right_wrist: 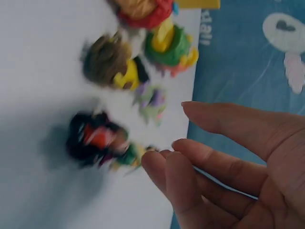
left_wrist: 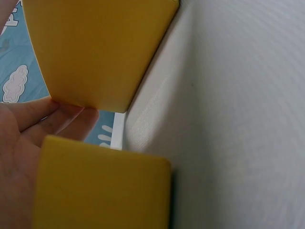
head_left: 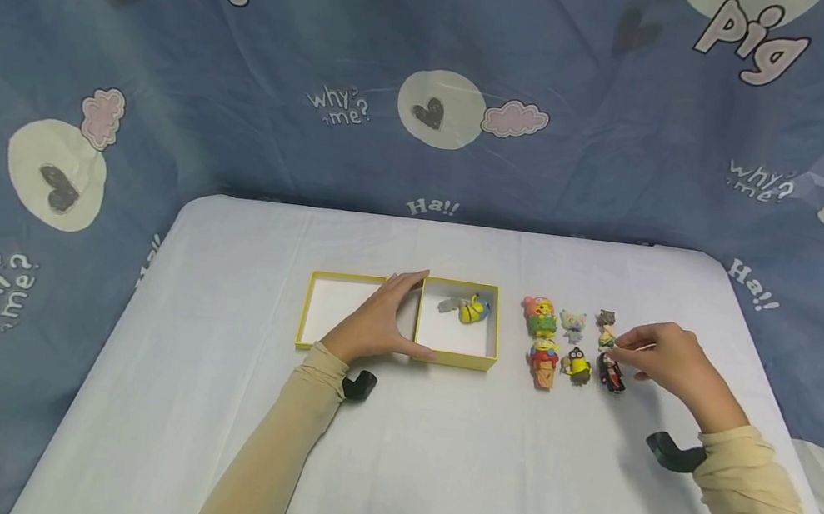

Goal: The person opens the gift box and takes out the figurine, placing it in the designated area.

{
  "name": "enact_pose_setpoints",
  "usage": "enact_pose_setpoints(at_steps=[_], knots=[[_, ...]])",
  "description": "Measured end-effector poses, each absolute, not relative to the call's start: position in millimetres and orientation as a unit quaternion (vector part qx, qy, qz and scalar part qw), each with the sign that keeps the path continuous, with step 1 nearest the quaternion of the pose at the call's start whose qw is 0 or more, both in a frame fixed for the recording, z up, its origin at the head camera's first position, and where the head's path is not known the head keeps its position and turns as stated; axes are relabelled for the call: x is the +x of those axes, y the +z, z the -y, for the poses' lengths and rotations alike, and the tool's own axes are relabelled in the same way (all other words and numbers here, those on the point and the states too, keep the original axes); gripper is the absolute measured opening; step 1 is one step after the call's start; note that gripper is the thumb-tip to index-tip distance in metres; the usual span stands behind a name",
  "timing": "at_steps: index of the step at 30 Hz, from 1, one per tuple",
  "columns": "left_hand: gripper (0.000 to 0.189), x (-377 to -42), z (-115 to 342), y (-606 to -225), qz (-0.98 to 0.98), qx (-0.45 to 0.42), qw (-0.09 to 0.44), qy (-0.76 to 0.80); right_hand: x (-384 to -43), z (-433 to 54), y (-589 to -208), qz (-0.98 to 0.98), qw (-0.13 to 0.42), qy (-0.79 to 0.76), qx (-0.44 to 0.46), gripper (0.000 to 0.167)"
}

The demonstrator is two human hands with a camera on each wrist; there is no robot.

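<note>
My left hand (head_left: 378, 320) spans the left side of a yellow-rimmed box (head_left: 457, 361), thumb at its near corner, fingers at the far one. In the left wrist view the fingertips touch a yellow wall (left_wrist: 97, 52). Inside that box lie a yellow and blue figurine (head_left: 474, 310) and a small grey piece (head_left: 448, 303). Over the right end of the toy figurines hovers my right hand (head_left: 665, 359), thumb and fingers apart, nothing between them. Nearest to it are a brown-haired figurine in green (head_left: 606, 328) and a black and red figurine (head_left: 611, 374).
A second shallow yellow-rimmed box (head_left: 304, 308) lies against the first, partly behind my left hand. Between the boxes and my right hand are a minion figurine (head_left: 577, 366), a pastel figurine (head_left: 572, 326), a red, yellow and green one (head_left: 540, 317) and a red and tan one (head_left: 543, 365).
</note>
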State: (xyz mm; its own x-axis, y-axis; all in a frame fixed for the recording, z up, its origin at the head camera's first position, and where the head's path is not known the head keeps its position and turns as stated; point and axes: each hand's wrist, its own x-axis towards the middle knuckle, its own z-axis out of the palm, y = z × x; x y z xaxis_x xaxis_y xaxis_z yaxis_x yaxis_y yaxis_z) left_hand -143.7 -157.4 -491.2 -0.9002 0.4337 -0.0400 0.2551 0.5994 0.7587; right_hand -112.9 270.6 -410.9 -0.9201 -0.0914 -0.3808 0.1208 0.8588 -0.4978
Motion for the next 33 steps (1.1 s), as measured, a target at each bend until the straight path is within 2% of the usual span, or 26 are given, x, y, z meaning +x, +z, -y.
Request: enact_pose_setpoints(at_steps=[14, 23, 26, 33], knots=[[0.131, -145.2, 157.2, -491.5, -0.886, 0.2, 0.11, 0.403, -113.9, -205.4, -391.7, -0.958, 0.105, -0.255, -0.083, 0.031], [0.131, -146.3, 157.3, -492.5, -0.885, 0.209, 0.101, 0.402, -118.3, -164.7, -394.3, -0.962, 0.025, -0.238, -0.131, 0.025], [0.131, -146.3, 157.4, -492.7, -0.885, 0.208, 0.1, 0.403, -120.7, -153.4, -396.6, -0.964, 0.014, -0.223, -0.141, 0.021], [0.13, -146.3, 158.2, -493.4, -0.884, 0.21, 0.097, 0.406, -126.0, -131.5, -400.2, -0.964, 0.014, -0.191, -0.184, 0.026]])
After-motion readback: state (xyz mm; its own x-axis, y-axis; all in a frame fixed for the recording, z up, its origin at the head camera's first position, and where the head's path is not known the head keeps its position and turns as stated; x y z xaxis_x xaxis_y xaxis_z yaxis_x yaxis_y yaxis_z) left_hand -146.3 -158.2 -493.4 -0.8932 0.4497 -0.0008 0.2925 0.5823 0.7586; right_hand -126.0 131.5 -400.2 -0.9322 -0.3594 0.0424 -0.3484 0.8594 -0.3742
